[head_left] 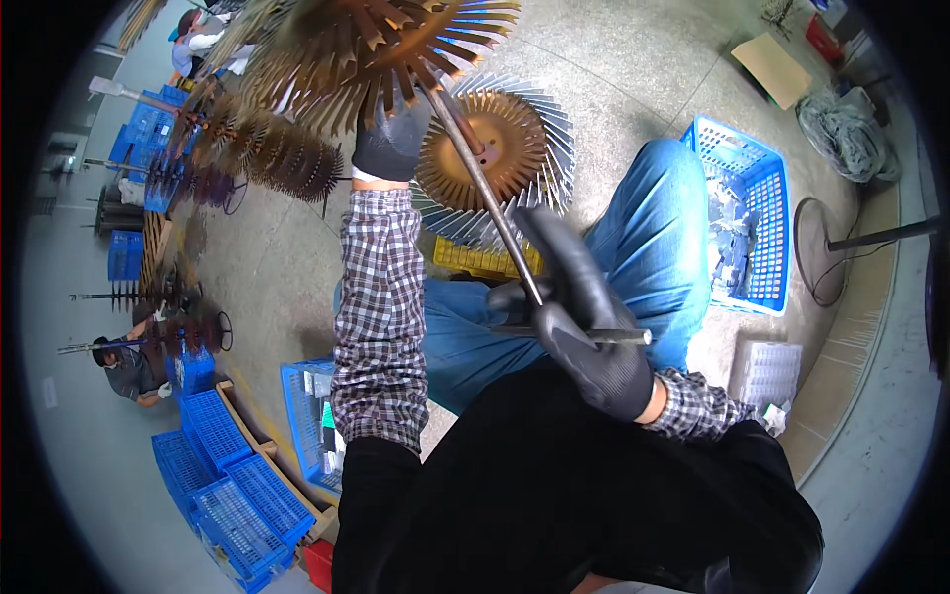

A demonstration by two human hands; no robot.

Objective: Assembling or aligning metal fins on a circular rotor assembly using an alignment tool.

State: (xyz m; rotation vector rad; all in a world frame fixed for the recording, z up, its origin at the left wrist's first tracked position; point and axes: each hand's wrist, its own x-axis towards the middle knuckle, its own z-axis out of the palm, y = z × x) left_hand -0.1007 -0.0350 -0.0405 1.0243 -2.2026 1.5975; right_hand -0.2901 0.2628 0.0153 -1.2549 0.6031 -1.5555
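Note:
Both my hands wear black gloves. My left hand (394, 137) is raised under a brown disc ringed with slotted metal fingers (371, 45); its own fingers are mostly hidden behind the disc and rod. From that disc a long metal rod (485, 193) slants down to my right hand (594, 346), beside its thumb. A short metal rod (633, 337) lies across my right palm, gripped there, its bright end sticking out on the right. The index finger points up alongside the long rod. Below the raised disc stands another slotted disc (480, 148), brown in the centre with silvery outer blades.
A blue crate (782, 198) with dark pieces stands right of my knee. A yellow crate (475, 259) sits beneath the lower disc. Left are racks of similar discs (267, 148), stacked blue crates (237, 495) and two people. A black stand (881, 236) is at right.

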